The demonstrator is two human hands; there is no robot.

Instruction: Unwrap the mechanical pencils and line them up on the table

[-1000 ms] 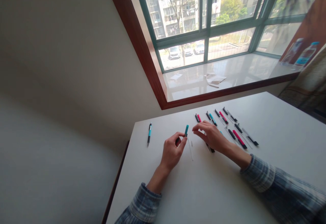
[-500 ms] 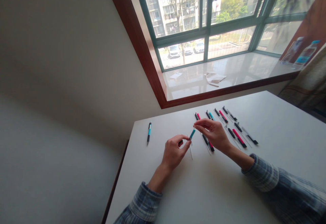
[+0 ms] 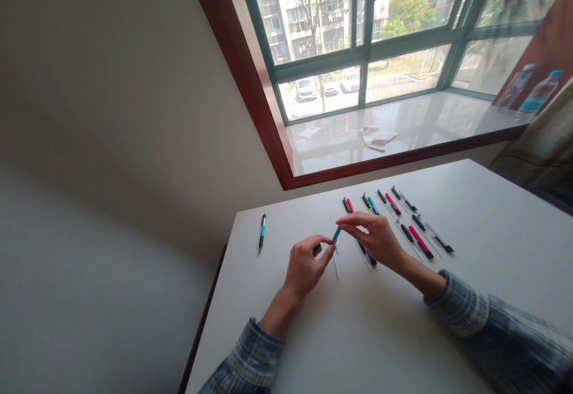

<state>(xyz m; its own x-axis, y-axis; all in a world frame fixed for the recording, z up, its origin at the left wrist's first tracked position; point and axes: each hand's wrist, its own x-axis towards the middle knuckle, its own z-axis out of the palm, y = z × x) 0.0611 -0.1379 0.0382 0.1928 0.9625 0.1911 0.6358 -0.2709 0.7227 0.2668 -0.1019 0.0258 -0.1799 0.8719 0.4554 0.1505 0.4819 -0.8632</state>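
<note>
A short teal pen barrel [image 3: 336,234] is tilted above the table, its lower end pinched between the thumb and index finger of my left hand [image 3: 304,267]. A black piece [image 3: 317,249] shows inside that hand's curled fingers. My right hand [image 3: 376,237] is closed in a pinch at the barrel's upper end; whatever sits between its fingertips is hidden. Below the barrel, a thin white refill [image 3: 336,267] lies on the table. Partly covered by my right hand are more pen parts, among them a black grip [image 3: 362,248].
On the white table [image 3: 358,334], a whole teal and black pen [image 3: 262,233] lies at the left. Rows of pen parts, including a pink barrel [image 3: 421,242] and a teal barrel [image 3: 373,205], spread at the right. Bottles [image 3: 539,95] and a cloth [image 3: 378,137] are on the windowsill.
My right fingertips have moved slightly left and down onto the barrel's upper end. The small pale bit that showed there is now hidden. My left hand has barely moved.
</note>
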